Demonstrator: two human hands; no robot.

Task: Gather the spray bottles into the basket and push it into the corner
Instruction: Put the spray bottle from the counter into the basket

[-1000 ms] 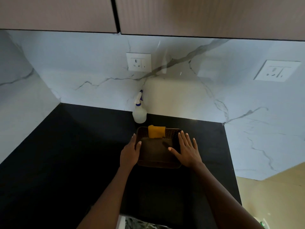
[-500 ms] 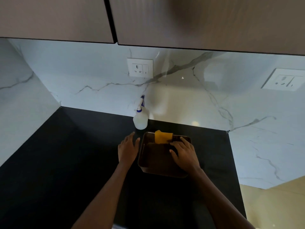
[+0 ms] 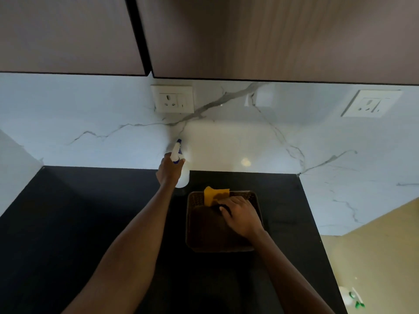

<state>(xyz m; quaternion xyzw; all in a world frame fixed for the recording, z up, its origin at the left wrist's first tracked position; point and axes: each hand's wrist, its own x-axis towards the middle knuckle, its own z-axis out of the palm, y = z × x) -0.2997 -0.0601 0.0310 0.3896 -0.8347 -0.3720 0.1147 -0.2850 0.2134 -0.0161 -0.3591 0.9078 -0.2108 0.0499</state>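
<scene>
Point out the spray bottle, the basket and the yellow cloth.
spray bottle (image 3: 183,177), head view, on its white body.
basket (image 3: 190,220), head view, on its left wall.
yellow cloth (image 3: 209,197), head view, on its left half.

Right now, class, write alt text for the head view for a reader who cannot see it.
The left hand grips a white spray bottle against the marble wall, while the right hand rests inside a dark basket holding a yellow cloth on a black counter.
</scene>
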